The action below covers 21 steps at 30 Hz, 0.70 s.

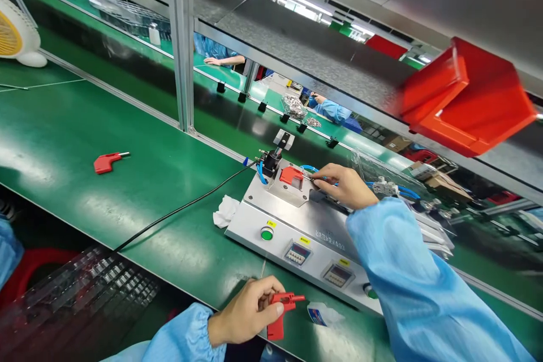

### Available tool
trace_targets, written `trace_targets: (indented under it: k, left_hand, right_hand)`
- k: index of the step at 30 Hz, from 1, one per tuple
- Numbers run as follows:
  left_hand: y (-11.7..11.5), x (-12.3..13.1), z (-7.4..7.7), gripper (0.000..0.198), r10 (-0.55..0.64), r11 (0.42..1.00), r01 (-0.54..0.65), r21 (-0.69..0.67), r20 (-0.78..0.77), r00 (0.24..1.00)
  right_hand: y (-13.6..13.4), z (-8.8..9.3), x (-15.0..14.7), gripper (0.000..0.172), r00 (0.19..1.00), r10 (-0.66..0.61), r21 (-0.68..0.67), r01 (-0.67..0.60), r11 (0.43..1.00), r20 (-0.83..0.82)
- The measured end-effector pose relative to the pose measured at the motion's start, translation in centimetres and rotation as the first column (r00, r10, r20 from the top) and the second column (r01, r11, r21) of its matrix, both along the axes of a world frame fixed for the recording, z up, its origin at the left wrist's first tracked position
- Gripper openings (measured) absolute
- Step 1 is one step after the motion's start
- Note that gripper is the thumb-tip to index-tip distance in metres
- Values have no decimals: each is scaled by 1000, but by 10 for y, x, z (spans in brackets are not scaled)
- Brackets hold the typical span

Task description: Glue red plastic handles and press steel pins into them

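Note:
My left hand is closed around a red pistol-shaped plastic part, near the bench's front edge. Its narrow red tip points right. A second red plastic part lies in the metal fixture block on top of a silver machine. At that part's right end, my right hand pinches a thin metal pin between thumb and finger; the fingers partly hide it. Farther left on the green bench lies another red part with a bare metal pin sticking out.
The machine has a green button, counter displays, blue air hoses and a black clamp cylinder. A black cable crosses the bench. A red bin hangs upper right. Crumpled tissue touches the machine. Co-workers' hands show beyond the frame.

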<state>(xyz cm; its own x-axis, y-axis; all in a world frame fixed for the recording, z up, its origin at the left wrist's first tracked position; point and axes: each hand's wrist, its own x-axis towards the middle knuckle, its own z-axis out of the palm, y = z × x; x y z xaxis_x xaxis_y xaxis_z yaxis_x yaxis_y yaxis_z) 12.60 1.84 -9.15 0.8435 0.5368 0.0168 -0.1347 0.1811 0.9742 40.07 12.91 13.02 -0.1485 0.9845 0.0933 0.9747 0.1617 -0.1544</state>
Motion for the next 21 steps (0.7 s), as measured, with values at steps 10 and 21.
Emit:
trace_targets:
  k: [10,21]
  left_hand:
    - [-1,-1,-1,27,-9,1000,9,2,-2,1000]
    - [-2,0,0,24,1,1000,-1,-27,6,1000]
  right_hand:
    - [-9,-11,-25,26,965,-61,179,15,984,255]
    - [23,-35,-49,15,999,-17,138,11,990,37]
